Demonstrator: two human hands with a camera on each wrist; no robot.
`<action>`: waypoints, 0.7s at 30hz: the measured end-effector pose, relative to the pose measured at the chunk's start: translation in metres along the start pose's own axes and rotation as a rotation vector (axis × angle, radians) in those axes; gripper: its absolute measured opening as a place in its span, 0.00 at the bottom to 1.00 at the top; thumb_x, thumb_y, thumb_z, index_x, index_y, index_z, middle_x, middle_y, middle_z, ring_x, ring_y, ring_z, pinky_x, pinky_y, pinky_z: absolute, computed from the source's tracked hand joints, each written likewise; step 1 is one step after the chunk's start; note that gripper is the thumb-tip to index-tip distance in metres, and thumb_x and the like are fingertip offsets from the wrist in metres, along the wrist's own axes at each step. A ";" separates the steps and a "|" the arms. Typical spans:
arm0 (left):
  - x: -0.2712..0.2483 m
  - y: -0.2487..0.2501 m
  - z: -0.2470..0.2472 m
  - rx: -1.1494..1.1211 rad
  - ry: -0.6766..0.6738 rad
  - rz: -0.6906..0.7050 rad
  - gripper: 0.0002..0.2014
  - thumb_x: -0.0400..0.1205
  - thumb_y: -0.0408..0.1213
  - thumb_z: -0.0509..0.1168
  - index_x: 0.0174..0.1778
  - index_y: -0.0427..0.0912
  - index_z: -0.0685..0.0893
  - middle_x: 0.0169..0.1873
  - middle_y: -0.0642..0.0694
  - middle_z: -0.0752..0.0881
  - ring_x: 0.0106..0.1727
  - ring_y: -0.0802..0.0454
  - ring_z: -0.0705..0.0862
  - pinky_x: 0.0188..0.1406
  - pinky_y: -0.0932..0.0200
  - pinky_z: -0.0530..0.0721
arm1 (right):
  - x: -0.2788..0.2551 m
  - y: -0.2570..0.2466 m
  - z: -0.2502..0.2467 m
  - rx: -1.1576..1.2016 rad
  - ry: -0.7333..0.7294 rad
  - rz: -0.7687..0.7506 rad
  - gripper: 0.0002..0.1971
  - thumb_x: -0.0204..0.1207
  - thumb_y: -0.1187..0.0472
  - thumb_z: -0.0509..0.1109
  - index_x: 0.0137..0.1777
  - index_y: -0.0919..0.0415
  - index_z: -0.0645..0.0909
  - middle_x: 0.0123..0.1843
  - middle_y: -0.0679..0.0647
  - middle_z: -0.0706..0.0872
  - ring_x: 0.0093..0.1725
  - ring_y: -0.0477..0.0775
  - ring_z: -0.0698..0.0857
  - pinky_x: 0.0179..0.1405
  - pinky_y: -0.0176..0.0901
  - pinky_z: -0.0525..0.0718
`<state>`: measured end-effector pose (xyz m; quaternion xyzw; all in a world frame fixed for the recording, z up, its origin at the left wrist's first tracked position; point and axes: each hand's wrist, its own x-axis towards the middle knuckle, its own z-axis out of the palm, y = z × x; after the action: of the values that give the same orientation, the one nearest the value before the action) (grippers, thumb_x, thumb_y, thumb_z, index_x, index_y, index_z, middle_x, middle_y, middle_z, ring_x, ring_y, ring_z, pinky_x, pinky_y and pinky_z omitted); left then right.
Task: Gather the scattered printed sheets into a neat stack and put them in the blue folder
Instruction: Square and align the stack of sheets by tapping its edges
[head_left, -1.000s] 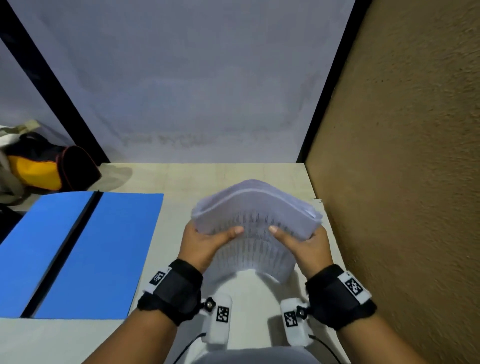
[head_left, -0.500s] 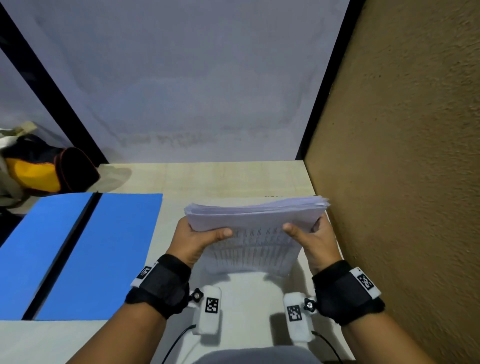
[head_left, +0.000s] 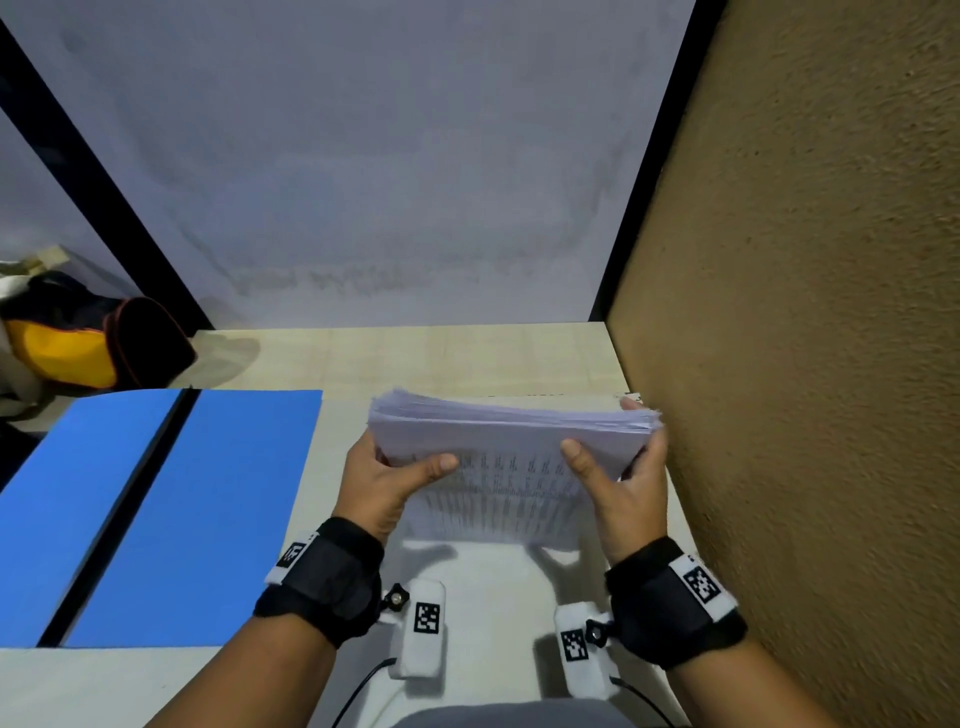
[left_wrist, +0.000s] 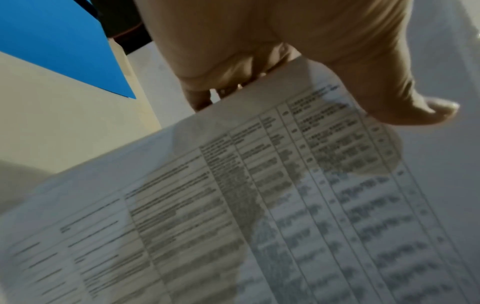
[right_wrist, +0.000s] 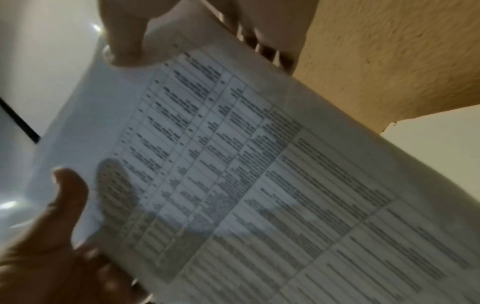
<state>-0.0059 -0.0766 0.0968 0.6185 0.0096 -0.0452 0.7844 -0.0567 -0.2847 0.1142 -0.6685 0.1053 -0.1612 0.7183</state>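
Observation:
A thick stack of printed sheets (head_left: 511, 441) stands on its lower edge on the pale table (head_left: 467, 358), right of centre, with the printed table facing me. My left hand (head_left: 400, 470) grips its left side, thumb on the front and fingers behind. My right hand (head_left: 621, 467) grips the right side the same way. In the left wrist view the stack (left_wrist: 259, 205) fills the frame under my left thumb (left_wrist: 389, 92). The right wrist view shows the stack (right_wrist: 233, 174) between both hands. The blue folder (head_left: 182, 509) lies open flat at the left, with nothing on it.
A rough brown wall (head_left: 805, 364) stands close beside my right hand. A pale panel (head_left: 363, 182) closes the back of the table. A black and yellow bag (head_left: 78, 343) sits at the far left behind the folder.
The stack was bowed upward in the middle a second ago and is now flat and straight. My hands have moved slightly apart along its sides.

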 end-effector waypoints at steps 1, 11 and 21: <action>0.000 0.000 0.000 0.003 -0.007 -0.007 0.32 0.46 0.41 0.82 0.48 0.42 0.87 0.40 0.51 0.92 0.44 0.58 0.90 0.38 0.67 0.85 | 0.000 0.000 0.000 -0.002 -0.016 -0.013 0.41 0.47 0.39 0.81 0.62 0.37 0.69 0.55 0.45 0.80 0.51 0.36 0.84 0.47 0.35 0.86; 0.006 -0.017 -0.003 0.131 0.024 -0.102 0.24 0.62 0.21 0.79 0.54 0.34 0.86 0.49 0.41 0.91 0.51 0.48 0.90 0.46 0.56 0.90 | 0.005 0.014 -0.006 -0.133 -0.020 0.067 0.29 0.67 0.69 0.78 0.55 0.36 0.72 0.53 0.41 0.85 0.57 0.39 0.83 0.56 0.46 0.84; 0.010 -0.015 0.004 0.056 0.099 -0.064 0.15 0.67 0.27 0.78 0.47 0.42 0.87 0.42 0.50 0.92 0.44 0.57 0.90 0.44 0.62 0.88 | 0.018 0.012 -0.007 -0.056 -0.026 0.154 0.15 0.72 0.74 0.71 0.50 0.51 0.80 0.48 0.46 0.89 0.50 0.43 0.86 0.49 0.41 0.84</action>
<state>0.0023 -0.0839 0.0828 0.6412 0.0667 -0.0398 0.7634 -0.0411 -0.2975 0.1027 -0.6803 0.1516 -0.0937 0.7110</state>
